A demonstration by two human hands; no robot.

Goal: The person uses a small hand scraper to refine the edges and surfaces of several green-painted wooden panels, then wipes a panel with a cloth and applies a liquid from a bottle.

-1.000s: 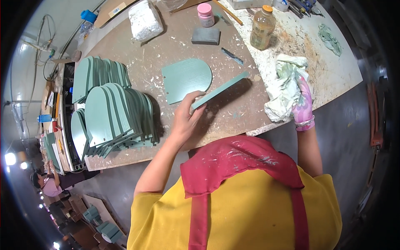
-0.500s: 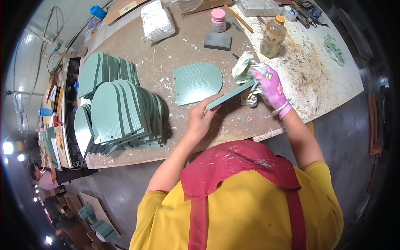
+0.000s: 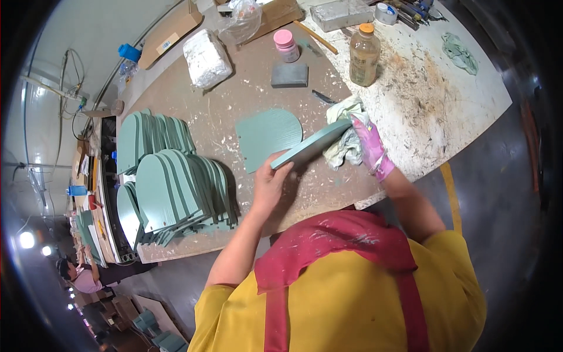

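Left hand (image 3: pixel 271 185): bare, fingers closed on the near-left end of a green panel (image 3: pixel 312 144), a hold that seems chosen to leave the rounded end free.
Green panel: tilted, narrow edge up, reaching far and right from that hand; whether it touches the worktable (image 3: pixel 206 128) below cannot be told.
Right hand (image 3: pixel 372 146): gloved in pink, gripping a bunched pale cloth (image 3: pixel 342 151) at the panel's far-right end; cloth shows on both sides there, perhaps to bear on both faces.
Flat panel (image 3: pixel 267 138): lies just beyond the left hand, within easy reach.
Stacked panels (image 3: pixel 170 190): lean together at the left, probably to save room.
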